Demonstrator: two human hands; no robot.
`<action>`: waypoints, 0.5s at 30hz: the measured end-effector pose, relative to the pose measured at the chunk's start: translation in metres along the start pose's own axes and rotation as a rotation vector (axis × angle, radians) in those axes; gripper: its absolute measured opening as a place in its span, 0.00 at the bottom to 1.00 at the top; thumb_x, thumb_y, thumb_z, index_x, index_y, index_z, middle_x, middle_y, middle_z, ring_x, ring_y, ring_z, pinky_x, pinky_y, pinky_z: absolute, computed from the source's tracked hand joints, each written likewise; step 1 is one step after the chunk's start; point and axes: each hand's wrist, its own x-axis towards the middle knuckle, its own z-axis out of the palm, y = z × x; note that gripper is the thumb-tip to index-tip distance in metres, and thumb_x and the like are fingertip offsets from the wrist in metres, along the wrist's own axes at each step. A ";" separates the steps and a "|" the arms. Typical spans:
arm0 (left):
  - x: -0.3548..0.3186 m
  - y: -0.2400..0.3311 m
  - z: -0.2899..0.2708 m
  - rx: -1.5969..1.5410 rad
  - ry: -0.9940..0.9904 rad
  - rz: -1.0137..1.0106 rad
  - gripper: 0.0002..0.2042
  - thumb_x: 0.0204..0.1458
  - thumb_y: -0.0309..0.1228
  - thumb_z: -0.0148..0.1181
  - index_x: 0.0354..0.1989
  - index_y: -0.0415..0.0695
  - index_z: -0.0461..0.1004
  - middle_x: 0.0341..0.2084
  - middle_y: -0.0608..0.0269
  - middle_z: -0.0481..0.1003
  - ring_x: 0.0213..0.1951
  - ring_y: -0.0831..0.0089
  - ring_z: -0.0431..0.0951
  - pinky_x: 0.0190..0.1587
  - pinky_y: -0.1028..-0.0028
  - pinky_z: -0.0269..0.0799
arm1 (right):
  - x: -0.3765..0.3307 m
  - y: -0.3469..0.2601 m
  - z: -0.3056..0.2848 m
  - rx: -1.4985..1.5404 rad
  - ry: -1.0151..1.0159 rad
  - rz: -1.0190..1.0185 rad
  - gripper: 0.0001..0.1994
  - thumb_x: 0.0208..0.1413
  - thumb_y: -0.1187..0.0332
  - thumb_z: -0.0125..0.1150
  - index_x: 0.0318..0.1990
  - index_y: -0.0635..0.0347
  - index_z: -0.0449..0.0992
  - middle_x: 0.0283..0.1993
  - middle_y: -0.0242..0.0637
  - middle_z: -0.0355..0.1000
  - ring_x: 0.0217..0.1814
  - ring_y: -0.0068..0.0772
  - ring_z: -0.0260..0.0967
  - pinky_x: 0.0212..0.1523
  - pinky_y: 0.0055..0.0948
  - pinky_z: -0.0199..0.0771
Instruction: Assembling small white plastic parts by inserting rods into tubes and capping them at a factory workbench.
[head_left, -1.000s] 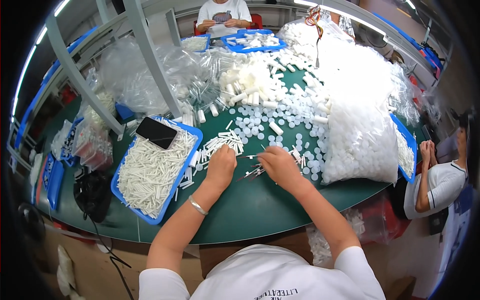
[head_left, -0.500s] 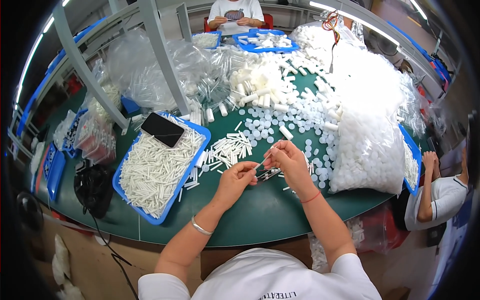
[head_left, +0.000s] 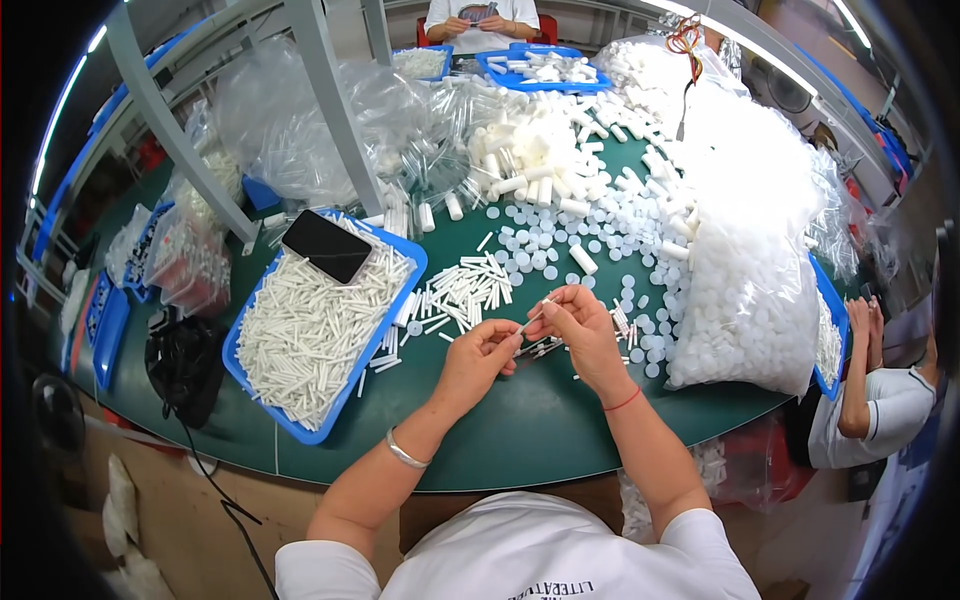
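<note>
My left hand (head_left: 478, 352) and my right hand (head_left: 580, 325) meet above the green table (head_left: 520, 430), both pinching one thin white stick (head_left: 533, 315) between their fingertips. The stick slants up to the right. Just under the hands lies a small heap of thin sticks (head_left: 540, 347). A loose pile of short white tubes (head_left: 462, 293) lies on the table to the left of the hands. Flat white round caps (head_left: 560, 245) are scattered behind the hands.
A blue tray (head_left: 330, 400) full of white sticks sits at left with a black phone (head_left: 327, 246) on it. A big clear bag of white caps (head_left: 745, 280) stands at right. A black pouch (head_left: 185, 365) lies far left. Other people sit at the far end and at right.
Both hands have lifted off the table and drawn closer to me. They now hold one white stick between them instead of picking at the pile.
</note>
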 end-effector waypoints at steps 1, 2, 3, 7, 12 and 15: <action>0.000 0.000 0.000 -0.002 0.001 -0.002 0.10 0.56 0.29 0.59 0.43 0.37 0.73 0.27 0.68 0.74 0.26 0.83 0.73 0.29 0.83 0.71 | 0.000 0.000 0.000 0.000 0.000 0.003 0.04 0.61 0.73 0.51 0.40 0.64 0.67 0.37 0.42 0.73 0.36 0.29 0.75 0.40 0.27 0.77; 0.000 0.001 0.000 -0.006 -0.004 -0.001 0.10 0.56 0.29 0.59 0.43 0.37 0.74 0.27 0.68 0.74 0.25 0.83 0.72 0.29 0.83 0.70 | -0.001 0.000 0.001 -0.019 -0.024 -0.003 0.04 0.60 0.73 0.53 0.40 0.65 0.68 0.37 0.40 0.73 0.36 0.27 0.74 0.39 0.25 0.76; 0.000 0.002 0.000 -0.011 -0.009 0.001 0.10 0.56 0.29 0.59 0.43 0.37 0.74 0.27 0.68 0.74 0.25 0.83 0.72 0.29 0.83 0.70 | -0.002 0.000 0.001 -0.038 -0.047 -0.009 0.05 0.59 0.74 0.55 0.39 0.65 0.69 0.36 0.38 0.73 0.36 0.24 0.73 0.39 0.22 0.75; -0.001 0.004 0.000 0.021 0.021 0.016 0.10 0.56 0.29 0.58 0.43 0.37 0.75 0.27 0.68 0.75 0.25 0.83 0.73 0.28 0.83 0.71 | -0.008 0.011 0.003 -0.199 -0.014 0.006 0.05 0.54 0.75 0.62 0.37 0.64 0.74 0.36 0.29 0.73 0.36 0.15 0.69 0.36 0.15 0.69; -0.001 0.009 0.008 0.298 0.126 0.159 0.09 0.55 0.29 0.60 0.39 0.37 0.76 0.26 0.64 0.78 0.24 0.83 0.74 0.27 0.82 0.70 | -0.009 0.010 -0.001 -0.211 0.000 0.041 0.05 0.54 0.75 0.62 0.37 0.64 0.74 0.37 0.32 0.74 0.36 0.16 0.69 0.36 0.16 0.69; 0.015 0.023 0.008 0.348 -0.043 0.091 0.10 0.54 0.32 0.61 0.39 0.38 0.76 0.26 0.63 0.78 0.24 0.82 0.74 0.27 0.80 0.70 | -0.004 0.014 -0.010 -0.154 0.053 -0.019 0.04 0.55 0.75 0.60 0.35 0.65 0.72 0.39 0.35 0.75 0.37 0.18 0.71 0.38 0.16 0.70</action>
